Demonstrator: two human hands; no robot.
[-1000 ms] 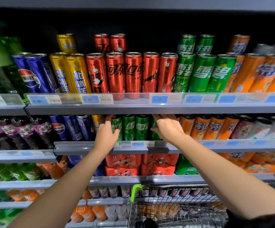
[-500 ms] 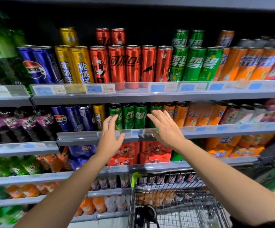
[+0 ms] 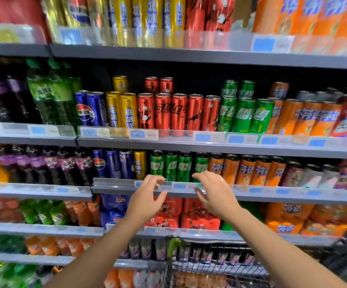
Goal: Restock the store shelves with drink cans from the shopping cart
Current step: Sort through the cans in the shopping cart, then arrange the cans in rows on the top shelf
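Both of my hands hover in front of the middle shelf rail [image 3: 114, 187], fingers spread and curled, holding nothing. My left hand [image 3: 147, 197] is below the leftmost of the green cans [image 3: 177, 166]. My right hand [image 3: 215, 194] is below the rightmost green can, next to the orange cans [image 3: 245, 169]. Neither hand touches a can. The shelf above carries red cans [image 3: 170, 112], yellow cans [image 3: 121, 110], blue cans [image 3: 91, 109] and more green cans [image 3: 243, 115]. The shopping cart [image 3: 210, 265] with a green handle stands below my arms; what it holds is blurred.
Red multipacks [image 3: 199, 217] and blue packs [image 3: 114, 208] lie on the shelf under my hands. Purple and green bottles [image 3: 50, 94] fill the left bays. Orange packs [image 3: 289, 219] sit lower right. Clear price-tag strips front each shelf.
My hands have drawn back out of the green-can row, away from the shelf, and the fingers have opened. The view has tilted up, showing another shelf on top.
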